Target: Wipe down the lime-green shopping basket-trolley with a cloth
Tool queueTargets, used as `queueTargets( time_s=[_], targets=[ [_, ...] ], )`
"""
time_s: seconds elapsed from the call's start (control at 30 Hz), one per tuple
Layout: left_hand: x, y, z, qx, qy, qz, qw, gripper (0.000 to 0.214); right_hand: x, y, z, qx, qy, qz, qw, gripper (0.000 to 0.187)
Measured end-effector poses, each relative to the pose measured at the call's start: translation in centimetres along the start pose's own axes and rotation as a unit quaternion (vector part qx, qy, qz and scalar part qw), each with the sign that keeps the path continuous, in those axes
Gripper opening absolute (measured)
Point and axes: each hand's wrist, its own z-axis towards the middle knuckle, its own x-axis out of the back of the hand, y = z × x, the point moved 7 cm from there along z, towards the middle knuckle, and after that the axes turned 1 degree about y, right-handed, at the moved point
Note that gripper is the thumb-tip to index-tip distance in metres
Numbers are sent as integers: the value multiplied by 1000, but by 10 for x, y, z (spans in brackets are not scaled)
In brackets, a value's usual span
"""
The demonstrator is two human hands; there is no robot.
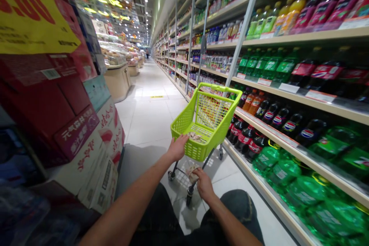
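A small lime-green shopping cart [198,150] stands on the floor in front of my knees, its front end toward me. My left hand [177,148] is closed over the near left corner of the basket rim. Lower down, my right hand [204,184] grips a crumpled beige cloth [192,173] beside the dark frame, close above a front wheel [189,196]. Whether the cloth touches the frame, I cannot tell. Inside the basket lies another crumpled beige cloth [195,137], just past my left fingertips.
Drink shelves [302,94] run along the right, with large green bottles [308,192] at the bottom. Stacked cartons [77,134] with a yellow price sign [31,15] rise on the left. The tiled aisle [144,111] stretches ahead past a wooden display counter [118,82].
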Motion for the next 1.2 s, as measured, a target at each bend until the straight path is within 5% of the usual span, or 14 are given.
queueTargets(
  time_s=[0.1, 0.17, 0.3, 0.37, 0.47, 0.6, 0.77, 0.97, 1.03, 1.2],
  targets=[
    [-3, 0, -4, 32, 49, -253, 966, 48, 24, -1, 17, -97, -98, 227, 964, 45],
    [-23, 0, -14, 89, 5, -435, 896, 39, 45, -1, 33, -179, -129, 330, 918, 42],
    [-69, 23, -45, 128, -163, -668, 715, 48, 77, 12, 54, -307, -87, 375, 871, 42],
    [-81, 29, -56, 124, -185, -696, 683, 39, 84, 20, 55, -324, -29, 331, 886, 44],
    [-89, 18, -60, 187, -115, -702, 678, 20, 83, 12, 50, -227, 54, 204, 951, 43],
    [-89, 6, -60, 245, -47, -713, 656, 7, 44, -31, 25, -5, 9, 31, 999, 52],
    [-75, 3, -62, 258, -74, -698, 664, 18, 23, -45, 19, 101, -19, -68, 992, 56],
    [-38, -31, -48, 285, 24, -626, 726, 18, 56, -42, 88, 201, 52, -171, 963, 35],
    [-30, -44, -47, 303, 50, -589, 747, 25, 50, -31, 95, 218, 42, -221, 950, 33],
    [-25, -62, -57, 322, 65, -518, 790, 24, -3, 8, 41, 264, -95, -275, 920, 26]
  ],
)
